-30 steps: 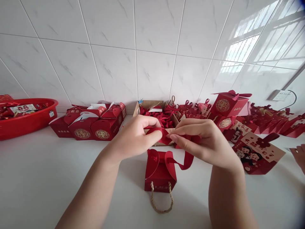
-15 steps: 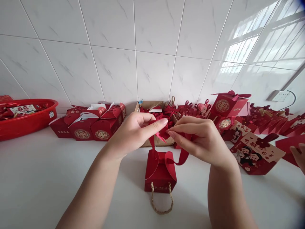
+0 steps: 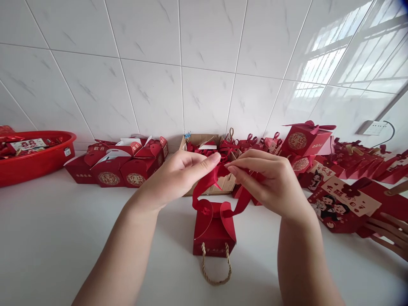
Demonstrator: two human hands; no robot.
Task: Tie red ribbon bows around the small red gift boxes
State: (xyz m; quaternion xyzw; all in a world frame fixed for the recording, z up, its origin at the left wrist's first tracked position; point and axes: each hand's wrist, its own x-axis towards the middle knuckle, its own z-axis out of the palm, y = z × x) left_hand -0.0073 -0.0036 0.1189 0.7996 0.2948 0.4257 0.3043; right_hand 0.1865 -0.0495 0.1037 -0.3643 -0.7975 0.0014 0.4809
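L hand [image 3: 174,178], R hand [image 3: 270,182] pinching red ribbon [image 3: 212,178] above gift box [image 3: 214,231]

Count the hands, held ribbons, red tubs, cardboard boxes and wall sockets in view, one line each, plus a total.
Hands: 3 (left hand and right hand, plus another person's hand at the right edge)
Held ribbons: 1 (ribbon, pinched by both)
Red tubs: 1 (tub)
Cardboard boxes: 1 (cardboard box)
Wall sockets: 1 (socket)
Total: 7
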